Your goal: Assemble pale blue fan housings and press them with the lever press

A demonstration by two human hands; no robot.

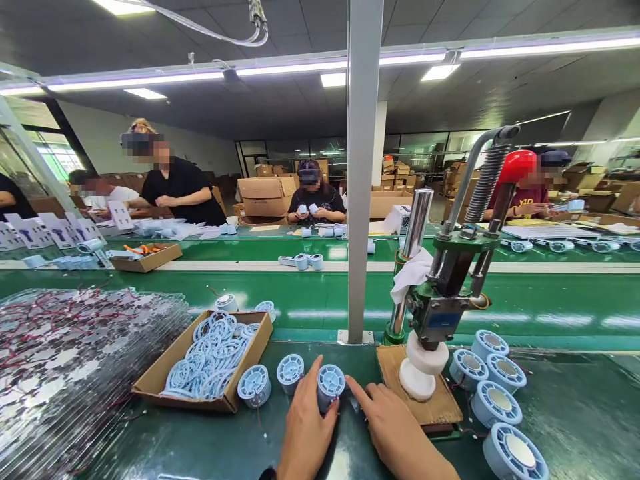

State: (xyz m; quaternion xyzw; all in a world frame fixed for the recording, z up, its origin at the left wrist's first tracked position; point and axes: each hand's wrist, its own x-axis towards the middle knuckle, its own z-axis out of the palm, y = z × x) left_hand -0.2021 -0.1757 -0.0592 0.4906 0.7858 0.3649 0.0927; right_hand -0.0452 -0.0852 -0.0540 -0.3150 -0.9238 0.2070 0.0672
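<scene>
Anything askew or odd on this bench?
One oddity: a white cloth is stuffed against the hand press column. The left hand grips a blue round fan housing; the right hand touches beside it. The other housings and the cardboard box of grilles look orderly.

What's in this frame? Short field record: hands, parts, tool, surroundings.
left hand: grips a pale blue round housing, upright on the green table
right hand: beside it, forefinger toward the housing; contact unclear
near left: two like housings; cardboard box of blue grilles
near right: hand press on a wooden board; five housings
far left: clear trays with red wires
behind: conveyor, people seated
</scene>
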